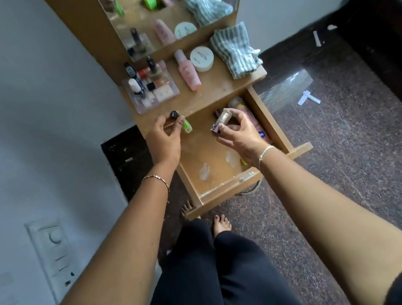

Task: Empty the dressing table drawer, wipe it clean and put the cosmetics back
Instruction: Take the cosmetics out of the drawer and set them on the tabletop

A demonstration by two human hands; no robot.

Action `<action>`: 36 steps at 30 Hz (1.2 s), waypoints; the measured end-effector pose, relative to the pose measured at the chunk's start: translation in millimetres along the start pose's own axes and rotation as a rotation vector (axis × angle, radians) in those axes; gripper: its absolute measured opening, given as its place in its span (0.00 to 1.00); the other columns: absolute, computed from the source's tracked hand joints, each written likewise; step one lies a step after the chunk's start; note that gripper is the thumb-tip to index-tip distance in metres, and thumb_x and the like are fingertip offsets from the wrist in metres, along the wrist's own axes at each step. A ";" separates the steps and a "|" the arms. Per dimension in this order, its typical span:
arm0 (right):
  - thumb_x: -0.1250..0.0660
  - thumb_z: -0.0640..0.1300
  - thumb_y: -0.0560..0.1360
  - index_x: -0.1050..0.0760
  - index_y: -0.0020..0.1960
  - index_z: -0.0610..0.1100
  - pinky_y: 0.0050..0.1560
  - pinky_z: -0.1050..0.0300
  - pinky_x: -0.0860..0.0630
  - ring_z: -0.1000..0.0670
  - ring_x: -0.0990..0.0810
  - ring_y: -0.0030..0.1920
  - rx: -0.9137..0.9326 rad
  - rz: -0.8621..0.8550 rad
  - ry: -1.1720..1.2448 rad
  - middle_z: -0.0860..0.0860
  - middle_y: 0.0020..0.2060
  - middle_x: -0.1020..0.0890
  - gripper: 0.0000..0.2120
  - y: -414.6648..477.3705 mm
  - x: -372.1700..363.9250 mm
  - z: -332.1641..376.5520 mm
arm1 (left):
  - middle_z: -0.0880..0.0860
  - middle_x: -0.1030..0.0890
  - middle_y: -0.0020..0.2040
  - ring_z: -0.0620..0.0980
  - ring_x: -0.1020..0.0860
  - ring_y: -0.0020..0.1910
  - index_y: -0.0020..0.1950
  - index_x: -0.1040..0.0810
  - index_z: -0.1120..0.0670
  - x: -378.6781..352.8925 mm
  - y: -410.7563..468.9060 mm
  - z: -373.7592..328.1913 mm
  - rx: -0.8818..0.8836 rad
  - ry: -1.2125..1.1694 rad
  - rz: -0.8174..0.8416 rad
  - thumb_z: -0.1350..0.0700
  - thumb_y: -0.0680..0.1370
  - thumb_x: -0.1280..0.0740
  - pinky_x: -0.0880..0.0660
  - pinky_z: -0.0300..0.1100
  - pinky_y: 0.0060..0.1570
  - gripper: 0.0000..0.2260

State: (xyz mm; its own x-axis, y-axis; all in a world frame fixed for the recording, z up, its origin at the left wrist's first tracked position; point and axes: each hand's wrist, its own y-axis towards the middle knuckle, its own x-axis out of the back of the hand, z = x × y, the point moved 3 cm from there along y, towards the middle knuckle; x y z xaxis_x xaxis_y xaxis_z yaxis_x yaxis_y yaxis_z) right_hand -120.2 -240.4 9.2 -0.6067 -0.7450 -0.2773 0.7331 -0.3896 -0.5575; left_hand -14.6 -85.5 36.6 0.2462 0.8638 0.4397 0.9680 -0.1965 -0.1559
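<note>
The emptying looked under way, not finished. The drawer (227, 187), at the frame's centre, stood pulled out. The left hand (165, 139) pinched a small green bottle (186, 126) at the drawer's upper-left corner, and the right hand (241, 134) had its fingers curled round a glittery tube (219, 124) above the drawer's middle. Pink bottles (251, 117) lay along its right wall, so some removal seemed left. White smears (205, 171) marked the bare bottom, so wiping looked undone. The striped cloth (235, 50) sat on the counter (215, 91), upper right, beside a white jar (202, 58). Restocking would come last.

Wall switchboard (52, 256) left; paper scraps (308, 97) on floor (349, 158).
</note>
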 end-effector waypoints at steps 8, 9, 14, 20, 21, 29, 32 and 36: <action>0.33 0.40 0.77 0.34 0.56 0.51 0.46 0.52 0.21 0.47 0.18 0.50 0.164 -0.055 -0.411 0.46 0.51 0.18 0.13 30.5 -60.9 31.2 | 0.45 0.20 0.44 0.38 0.22 0.41 0.56 0.20 0.55 47.9 29.7 -15.9 -0.058 0.001 -0.090 0.55 0.74 0.27 0.26 0.25 0.42 0.12; 0.33 0.41 0.77 0.34 0.55 0.53 0.41 0.54 0.21 0.48 0.18 0.48 0.184 -0.072 -0.470 0.46 0.52 0.18 0.13 37.4 -67.3 33.5 | 0.45 0.20 0.44 0.37 0.22 0.41 0.56 0.20 0.55 50.9 34.1 -16.5 -0.066 0.017 -0.087 0.55 0.74 0.27 0.26 0.25 0.42 0.12; 0.31 0.38 0.74 0.29 0.59 0.49 0.46 0.60 0.26 0.51 0.19 0.47 0.326 -0.215 -0.695 0.49 0.50 0.19 0.17 63.1 -90.8 53.8 | 0.46 0.18 0.43 0.43 0.18 0.44 0.51 0.21 0.52 52.2 57.3 -20.3 -0.122 0.097 -0.055 0.59 0.74 0.27 0.21 0.40 0.47 0.08; 0.33 0.35 0.72 0.27 0.57 0.51 0.52 0.54 0.22 0.50 0.18 0.47 0.387 -0.221 -0.849 0.52 0.48 0.18 0.17 91.1 -104.0 63.2 | 0.51 0.16 0.47 0.48 0.19 0.43 0.53 0.21 0.55 42.5 75.9 -32.1 -0.166 0.259 -0.100 0.55 0.73 0.27 0.22 0.41 0.42 0.10; 0.33 0.35 0.71 0.27 0.57 0.51 0.51 0.55 0.22 0.51 0.18 0.47 0.406 -0.228 -0.888 0.53 0.48 0.18 0.18 93.6 -105.8 64.2 | 0.51 0.17 0.47 0.48 0.19 0.43 0.53 0.21 0.55 41.1 77.3 -34.4 -0.174 0.267 -0.100 0.55 0.74 0.27 0.22 0.41 0.41 0.10; 0.34 0.36 0.73 0.23 0.56 0.45 0.47 0.61 0.31 0.46 0.21 0.50 0.573 -0.193 -1.087 0.48 0.55 0.21 0.13 100.8 -114.6 70.3 | 0.51 0.17 0.48 0.47 0.21 0.43 0.52 0.20 0.54 33.4 93.0 -41.7 -0.200 0.310 -0.070 0.54 0.73 0.27 0.29 0.39 0.35 0.10; 0.34 0.37 0.72 0.24 0.56 0.45 0.49 0.56 0.27 0.45 0.21 0.50 0.599 -0.168 -1.104 0.48 0.55 0.22 0.13 100.7 -115.6 70.7 | 0.51 0.17 0.50 0.45 0.23 0.45 0.54 0.20 0.55 33.7 93.7 -45.1 -0.214 0.311 -0.064 0.55 0.74 0.27 0.31 0.36 0.37 0.11; 0.34 0.36 0.72 0.24 0.57 0.45 0.50 0.53 0.25 0.45 0.21 0.50 0.609 -0.147 -1.102 0.47 0.55 0.23 0.14 100.1 -116.0 70.4 | 0.54 0.16 0.50 0.52 0.18 0.47 0.55 0.20 0.55 31.9 96.4 -45.4 -0.212 0.304 -0.046 0.55 0.74 0.27 0.27 0.36 0.38 0.11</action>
State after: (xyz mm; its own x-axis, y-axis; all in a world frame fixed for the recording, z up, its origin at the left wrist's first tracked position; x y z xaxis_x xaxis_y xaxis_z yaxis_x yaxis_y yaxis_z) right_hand 45.1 -231.1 40.6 -0.3325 -0.6140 0.7158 0.8806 -0.4739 0.0025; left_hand 88.7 -97.9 75.8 0.1747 0.7031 0.6893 0.9590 -0.2801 0.0427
